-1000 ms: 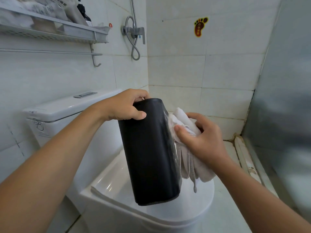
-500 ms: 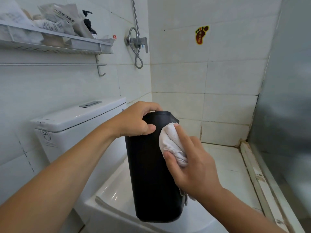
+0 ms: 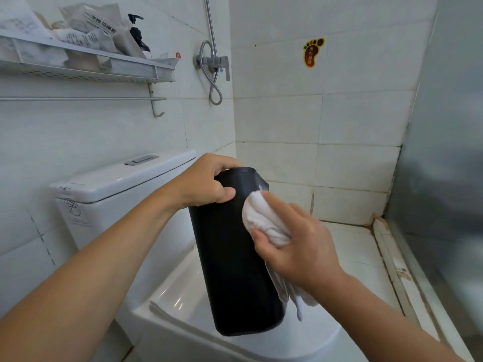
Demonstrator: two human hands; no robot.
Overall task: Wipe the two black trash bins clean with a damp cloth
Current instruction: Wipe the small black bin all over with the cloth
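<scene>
The left hand (image 3: 202, 182) curls over the upper end of the black trash bin (image 3: 232, 254), fingers over the far edge and thumb pressed on the near face, holding it tilted in the air above the closed toilet lid (image 3: 180, 307), while the right hand (image 3: 295, 246) grips a bunched white cloth (image 3: 258, 218) and presses it against the bin's upper right side, loose cloth ends hanging down beside the bin. Behind the bin stands the toilet tank (image 3: 117, 184), and higher on the wall above the tank a shelf (image 3: 86, 69) carries packets and a dark pump bottle (image 3: 139, 37); to the right of the shelf are a shower valve (image 3: 213, 65) and a foot-shaped sticker (image 3: 312, 52).
</scene>
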